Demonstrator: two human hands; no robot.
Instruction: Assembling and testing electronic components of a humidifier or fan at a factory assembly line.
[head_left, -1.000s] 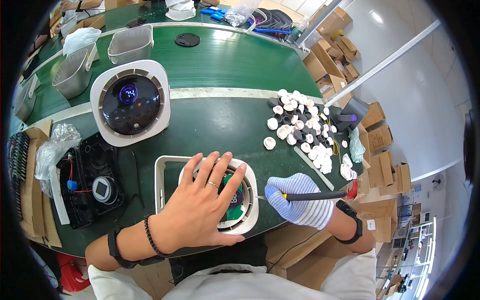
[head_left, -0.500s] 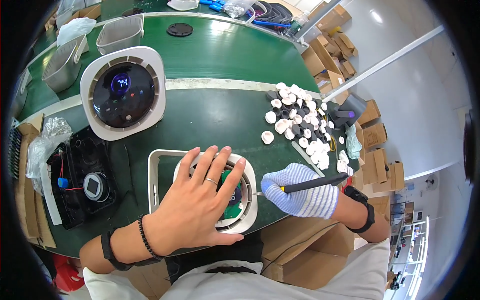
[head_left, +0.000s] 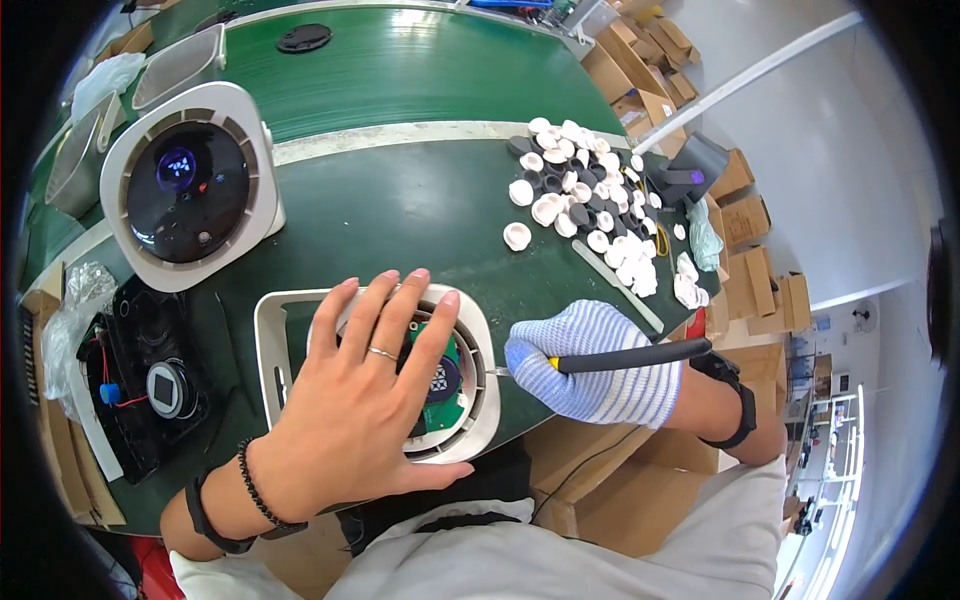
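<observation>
My bare left hand (head_left: 360,385) lies with fingers spread over a cream plastic housing (head_left: 487,400) near the table's front edge. Inside its round opening, partly hidden by my fingers, are a green circuit board (head_left: 447,410) and a small dark round display (head_left: 440,380). My right hand (head_left: 590,365), in a blue-and-white striped glove, is closed round a pen-shaped tool (head_left: 640,357) with a black handle and yellow collar. Its thin metal tip meets the housing's right side; I cannot tell whether it goes in.
A finished-looking cream unit (head_left: 185,190) with a lit black face stands at left, above an opened black casing (head_left: 150,390) with wires. White and dark caps (head_left: 580,200) are heaped at right beside a flat grey strip (head_left: 620,287). Cardboard boxes (head_left: 640,490) lie below the edge.
The view has shifted, so the table things sit further left and higher. Both hands keep their places at the housing, the tool tip still at its right side.
</observation>
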